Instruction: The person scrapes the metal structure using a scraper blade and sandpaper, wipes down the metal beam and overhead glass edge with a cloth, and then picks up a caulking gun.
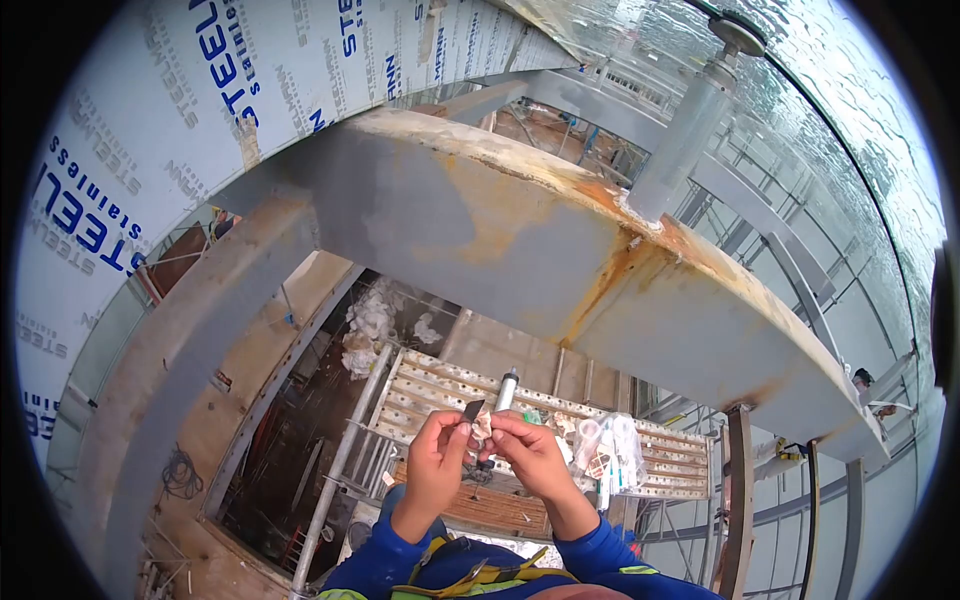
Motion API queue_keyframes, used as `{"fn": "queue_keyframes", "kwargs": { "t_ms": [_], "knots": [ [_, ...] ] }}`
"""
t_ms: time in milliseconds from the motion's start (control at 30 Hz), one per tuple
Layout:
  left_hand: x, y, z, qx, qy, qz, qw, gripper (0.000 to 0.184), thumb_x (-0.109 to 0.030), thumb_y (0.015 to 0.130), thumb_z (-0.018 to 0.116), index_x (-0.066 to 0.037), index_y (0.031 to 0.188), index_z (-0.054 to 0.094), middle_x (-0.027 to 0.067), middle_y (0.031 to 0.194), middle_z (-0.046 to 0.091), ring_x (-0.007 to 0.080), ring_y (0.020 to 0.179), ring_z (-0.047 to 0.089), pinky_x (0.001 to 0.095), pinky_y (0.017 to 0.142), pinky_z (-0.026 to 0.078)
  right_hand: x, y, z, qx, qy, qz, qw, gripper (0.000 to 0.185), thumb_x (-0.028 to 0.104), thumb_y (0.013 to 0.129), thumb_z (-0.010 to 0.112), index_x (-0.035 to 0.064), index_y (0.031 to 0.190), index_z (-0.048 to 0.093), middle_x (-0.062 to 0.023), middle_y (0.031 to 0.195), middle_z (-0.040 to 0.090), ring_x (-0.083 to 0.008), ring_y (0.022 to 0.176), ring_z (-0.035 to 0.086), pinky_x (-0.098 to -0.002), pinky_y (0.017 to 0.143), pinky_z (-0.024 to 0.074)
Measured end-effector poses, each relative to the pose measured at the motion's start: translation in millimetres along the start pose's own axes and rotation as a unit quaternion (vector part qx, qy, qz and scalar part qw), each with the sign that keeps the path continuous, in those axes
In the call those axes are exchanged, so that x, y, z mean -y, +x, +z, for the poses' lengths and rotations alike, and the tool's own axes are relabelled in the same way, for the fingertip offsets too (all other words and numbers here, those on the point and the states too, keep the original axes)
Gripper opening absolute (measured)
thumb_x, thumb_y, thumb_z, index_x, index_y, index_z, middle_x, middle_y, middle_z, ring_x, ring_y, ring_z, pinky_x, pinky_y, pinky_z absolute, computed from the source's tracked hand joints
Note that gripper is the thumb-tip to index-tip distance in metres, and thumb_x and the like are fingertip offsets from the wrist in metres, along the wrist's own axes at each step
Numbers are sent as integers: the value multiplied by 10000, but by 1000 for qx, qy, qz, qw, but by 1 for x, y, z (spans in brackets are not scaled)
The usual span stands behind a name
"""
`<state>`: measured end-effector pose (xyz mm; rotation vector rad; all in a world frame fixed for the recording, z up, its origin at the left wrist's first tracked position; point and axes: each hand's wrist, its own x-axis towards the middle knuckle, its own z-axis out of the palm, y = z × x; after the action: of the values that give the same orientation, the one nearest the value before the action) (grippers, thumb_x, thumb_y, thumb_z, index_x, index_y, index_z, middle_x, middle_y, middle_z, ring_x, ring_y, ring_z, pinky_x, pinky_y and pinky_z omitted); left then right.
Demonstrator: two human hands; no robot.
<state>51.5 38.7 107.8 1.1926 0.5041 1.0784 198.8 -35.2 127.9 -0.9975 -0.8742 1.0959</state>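
Observation:
My left hand (pixel 436 468) is closed, pinching a small dark flat blade (pixel 473 410) that looks like a scraper. A crumpled, stained wipe (pixel 482 427) sits between my two hands, against the blade's lower end. The fingertips of my right hand (pixel 535 458) are closed on that wipe. Just beyond my hands, a caulking gun (pixel 507 389) with a white tube lies on the scaffold deck (pixel 425 385); my fingers partly hide it. To the right, a clear plastic bag (pixel 612 445) holds items that look like tape rolls.
A large grey curved steel beam (pixel 450 230) with rust stains crosses ahead. A round metal post (pixel 683 140) rises from it. Film-covered steel panels (pixel 200 90) fill the upper left. Scaffold tubes (pixel 340 470) border the deck, with a deep drop to the left. Wet glass is at upper right.

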Motion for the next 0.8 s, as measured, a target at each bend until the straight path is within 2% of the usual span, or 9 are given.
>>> {"fn": "queue_keyframes", "kwargs": {
  "t_ms": [100,233,300,367,500,567,633,700,800],
  "knots": [
    [-4,1,3,26,-38,-25,999,122,-98,1032,568,-13,1120,574,54,948,666,108,820,658,243,646,539,12,2,-4,17,-32,-2,999,265,-3,965,636,-49,1224,665,-109,1133,621,-200,910,673,-311,770,596],
    [-10,2,20,49,-49,-24,997,122,-79,1028,568,-1,1120,580,67,981,651,120,835,668,252,657,557,18,-1,-1,-16,-70,-52,996,204,-18,947,655,-41,1148,680,-98,1076,640,-152,820,662,-263,626,577],
    [-13,2,33,51,-35,53,997,113,-43,1020,564,13,1114,589,80,1018,619,123,853,671,253,674,569,20,-3,5,-97,-57,-126,986,140,-23,941,660,-33,1080,672,-78,1054,635,-105,778,629,-227,588,539],
    [-20,6,42,51,-46,59,996,103,-16,1007,570,27,1093,607,82,1035,591,122,857,667,251,685,579,32,-5,14,-113,-77,-129,982,118,-35,925,679,-25,1039,648,-52,1031,597,-81,769,586,-193,592,493],
    [-46,16,55,116,-21,77,990,95,-20,994,592,27,1065,633,81,1011,605,140,835,662,267,673,552,52,-10,10,-202,-75,-242,946,92,36,951,674,11,1021,619,-25,967,582,-49,745,539,-199,543,404],
    [-56,25,57,177,132,176,959,89,-20,988,605,12,1066,634,54,1006,598,116,817,610,240,693,507,85,-11,2,-203,-4,-290,935,110,74,970,662,21,1040,595,-26,942,590,-41,707,508,-191,540,377],
    [-72,40,58,187,161,169,954,91,-42,990,606,2,1064,637,38,964,613,115,810,578,251,714,489,135,-9,-19,-287,-39,-374,881,131,106,985,651,26,1045,568,-30,927,608,-41,673,475,-191,528,351],
    [-89,69,64,218,37,128,967,101,-79,1007,591,-6,1064,630,18,941,617,102,846,574,262,727,493,188,-8,-56,-356,-211,-464,784,151,129,994,646,20,1061,565,-36,920,626,-56,689,490,-199,568,379],
    [-146,131,87,200,-75,238,947,123,-112,1013,585,-10,1077,615,7,964,620,69,866,561,243,747,485,264,16,-82,-395,-447,-494,633,127,133,992,647,22,1036,602,-40,946,636,-95,778,542,-232,690,433]
  ]
}}
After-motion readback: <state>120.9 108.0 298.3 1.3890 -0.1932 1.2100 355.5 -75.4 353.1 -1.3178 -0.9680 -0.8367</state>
